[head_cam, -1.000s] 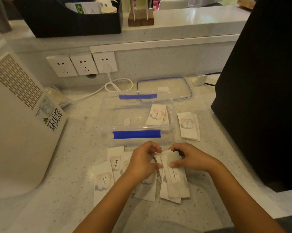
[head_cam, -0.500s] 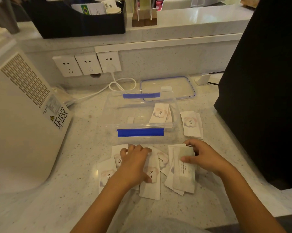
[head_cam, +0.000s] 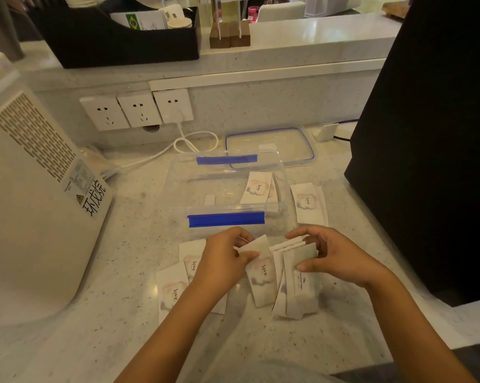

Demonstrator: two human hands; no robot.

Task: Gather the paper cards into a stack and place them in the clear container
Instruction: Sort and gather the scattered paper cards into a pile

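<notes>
two loose cards [head_cam: 175, 288] lie flat on the speckled tabletop [head_cam: 117, 261], nearest the body at left. the left hand [head_cam: 225, 261] has its grip pinched closed on one "love" card [head_cam: 261, 269]. the right hand [head_cam: 335, 258] has its grip clamped on a fanned stack of cards [head_cam: 299, 283]. beyond the hands stands the clear container [head_cam: 227, 194], one card [head_cam: 257, 187] inside. another card pile [head_cam: 309, 204] lies just beside its right wall. the lid [head_cam: 286, 145] rests behind.
</notes>
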